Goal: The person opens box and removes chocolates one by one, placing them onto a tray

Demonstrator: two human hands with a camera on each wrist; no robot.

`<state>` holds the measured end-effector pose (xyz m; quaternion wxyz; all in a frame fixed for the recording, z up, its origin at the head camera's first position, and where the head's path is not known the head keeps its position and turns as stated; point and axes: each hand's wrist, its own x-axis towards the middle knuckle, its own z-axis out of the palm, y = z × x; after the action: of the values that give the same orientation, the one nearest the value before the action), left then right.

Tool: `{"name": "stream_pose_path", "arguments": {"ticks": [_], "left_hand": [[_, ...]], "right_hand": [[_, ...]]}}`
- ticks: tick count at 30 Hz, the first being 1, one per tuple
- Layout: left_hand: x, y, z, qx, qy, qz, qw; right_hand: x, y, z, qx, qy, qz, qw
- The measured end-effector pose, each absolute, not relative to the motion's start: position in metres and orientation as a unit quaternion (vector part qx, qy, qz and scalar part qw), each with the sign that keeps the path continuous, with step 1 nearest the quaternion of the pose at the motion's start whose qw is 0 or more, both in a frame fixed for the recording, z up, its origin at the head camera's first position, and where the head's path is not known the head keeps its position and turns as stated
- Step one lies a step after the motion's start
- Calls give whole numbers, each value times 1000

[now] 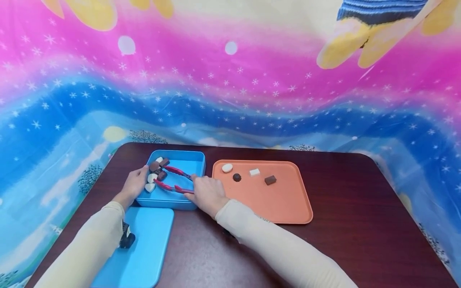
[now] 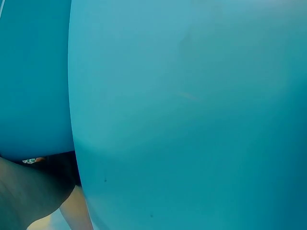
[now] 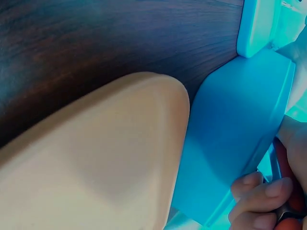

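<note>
My right hand grips red-and-black tongs over the blue box. The tongs' arms are spread apart, their tips beside several brown and white chocolates grouped along the box's left side. In the right wrist view, curled fingers wrap the tongs' handle. At the box's left wall, my left hand holds the rim; part of its grip is hidden. An orange tray to the right carries a white oval piece, a dark round one, a white block and a brown block.
A blue lid lies in front of the box, partly under my left forearm. The dark wooden table extends to the right of the tray. A patterned cloth hangs behind and around the table.
</note>
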<state>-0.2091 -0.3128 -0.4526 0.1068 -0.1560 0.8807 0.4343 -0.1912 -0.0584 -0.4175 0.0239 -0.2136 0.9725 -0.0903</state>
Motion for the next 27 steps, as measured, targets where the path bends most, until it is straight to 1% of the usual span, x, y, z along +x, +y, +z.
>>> {"name": "stream_pose_path", "arguments": {"ticks": [8, 20, 23, 27], "left_hand": [[-209, -311, -455, -149, 881, 436, 103], [-208, -311, -456, -153, 876, 442, 114], [-209, -312, -456, -157, 876, 442, 114], [-209, -314, -455, -159, 875, 441, 116]], "right_hand": [[-191, -58, -419, -223, 972, -77, 14], [-191, -58, -421, -230, 970, -80, 7], [-192, -57, -421, -228, 969, -91, 14], [-193, -54, -418, -215, 967, -128, 43]]}}
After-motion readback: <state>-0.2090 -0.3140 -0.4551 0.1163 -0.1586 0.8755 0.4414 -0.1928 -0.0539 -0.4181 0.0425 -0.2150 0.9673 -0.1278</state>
